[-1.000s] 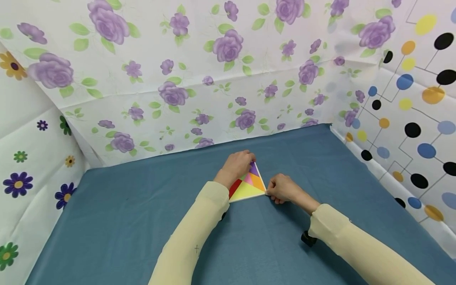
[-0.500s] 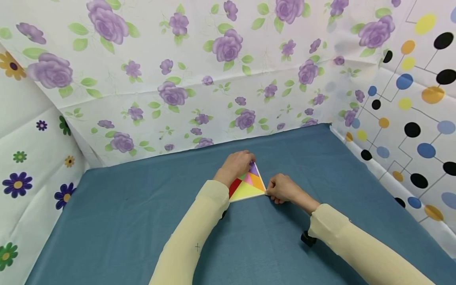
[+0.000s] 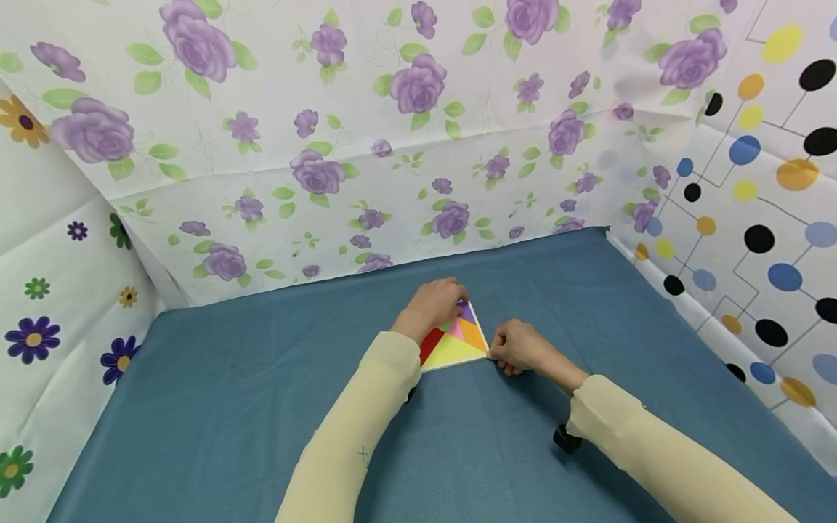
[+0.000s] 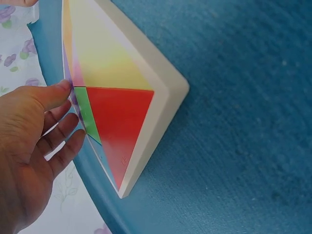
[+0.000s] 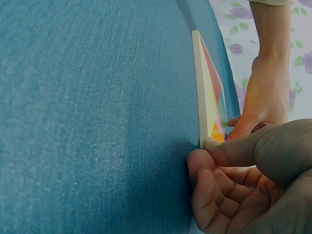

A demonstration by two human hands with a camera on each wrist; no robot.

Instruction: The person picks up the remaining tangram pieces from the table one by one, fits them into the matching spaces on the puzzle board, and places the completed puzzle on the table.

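A tangram puzzle [image 3: 451,354] of coloured pieces lies in a white tray [image 4: 142,151] on the blue cloth. Red, yellow, green, pink, orange and purple parts show in the head view. My left hand [image 3: 430,306] is at the far corner, its thumb and fingertips at the purple piece [image 3: 466,313]; how far they reach round the edge is partly hidden. In the left wrist view, the other fingers are loosely bent beside the tray. Thumb and index finger of my right hand [image 3: 519,345] pinch the tray's near right corner, the remaining fingers curled beneath.
Blue cloth [image 3: 261,407] covers the table around the puzzle. Behind it rises a wall sheet with purple flowers [image 3: 418,83]. A dotted sheet [image 3: 758,238] stands on the right and another flowered sheet [image 3: 65,290] on the left.
Both hands stay at the puzzle's corners. Only a tiny shift of the left fingers near the purple piece shows; the tray stays in place.
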